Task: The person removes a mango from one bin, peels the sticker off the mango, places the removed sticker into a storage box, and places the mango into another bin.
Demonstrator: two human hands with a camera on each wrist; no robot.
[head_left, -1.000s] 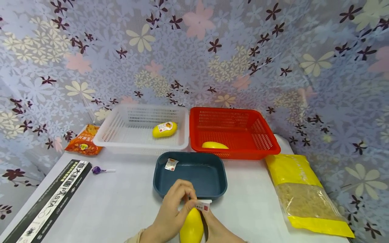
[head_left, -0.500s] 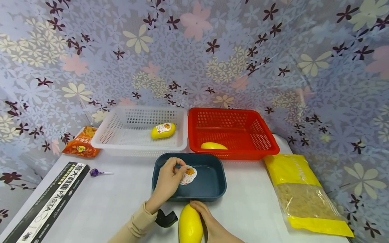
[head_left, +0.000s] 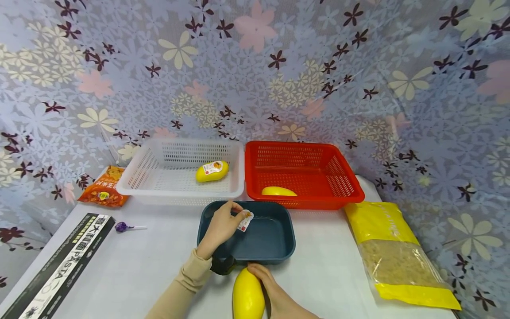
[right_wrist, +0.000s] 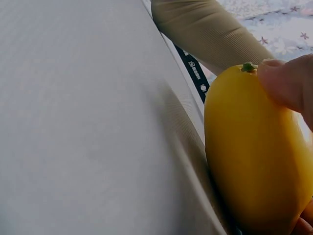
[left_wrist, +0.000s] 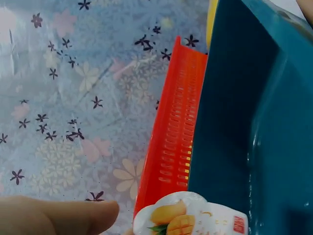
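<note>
The yellow mango [head_left: 246, 297] lies at the bottom centre of the frame, in the grasp of the right hand [head_left: 276, 292], whose thumb presses near its green stem end in the right wrist view; the skin that shows bears no label. What has changed is the label [head_left: 245, 221]: a second ago the left hand [head_left: 223, 226] had it right at the mango's tip, and now that hand pinches it over the left half of the dark blue tray [head_left: 271, 237], just above the mango in the frame, while the mango has hardly moved. Judging by that, the peeling looks done and the label's release is not. Further out, across the upper middle of the frame, a second mango [head_left: 207, 175] with a label on it sits in the white basket [head_left: 175, 193], and a third, with no label visible, lies in the red basket [head_left: 311, 177]. On the desk [head_left: 159, 270], a snack packet [head_left: 104, 190], a lollipop [head_left: 121, 227] and a pasta box [head_left: 59, 268] line the left side, with a yellow bag [head_left: 398, 257] at lower right.
</note>
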